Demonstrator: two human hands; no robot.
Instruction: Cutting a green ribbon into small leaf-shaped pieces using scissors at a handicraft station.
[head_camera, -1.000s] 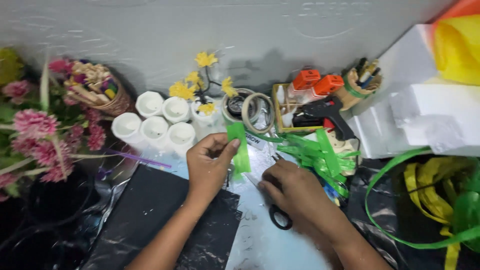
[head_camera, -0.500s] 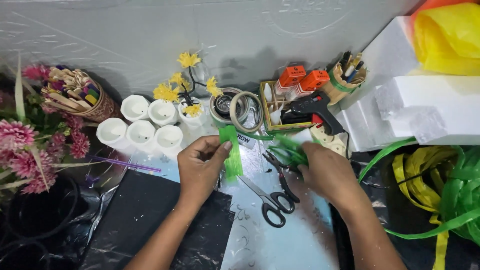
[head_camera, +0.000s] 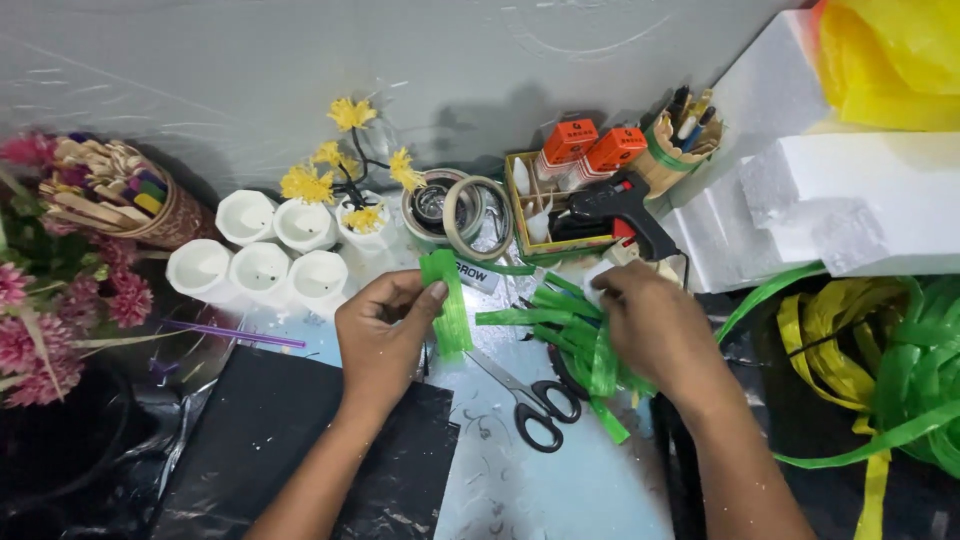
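Item 1, nearest: black sheet, matt and crinkled, at 7 o'clock on the pale blue worktop.

Item 2: scissors, black loop handles, steel blades, lying free at 6 o'clock between my two forearms, touched by neither hand.

Item 3: left hand, fingers pinched on a green strip, thin, glossy, ribbed plastic ribbon, held near upright just left of centre.

Item 4: right hand, curled down over a pile of cut green strips at 3 o'clock of the held strip. I cannot tell whether it is gripping one or only pressing on them.

Handling note, my judgement: I would keep the pinch low on the strip so it stays flat, and lift a single piece from the pile without dragging the rest.

Item 5: six white cups, round, smooth, clustered at 10 o'clock.

Item 6: tape rolls at 12 o'clock, beside yellow artificial flowers.

Item 7: black glue gun at 1 o'clock, resting against a small box of supplies.

Item 8: white foam blocks, grainy, at 2 o'clock.

Item 9: loose green and yellow ribbon, far right.

Item 10: pink flowers, far left.
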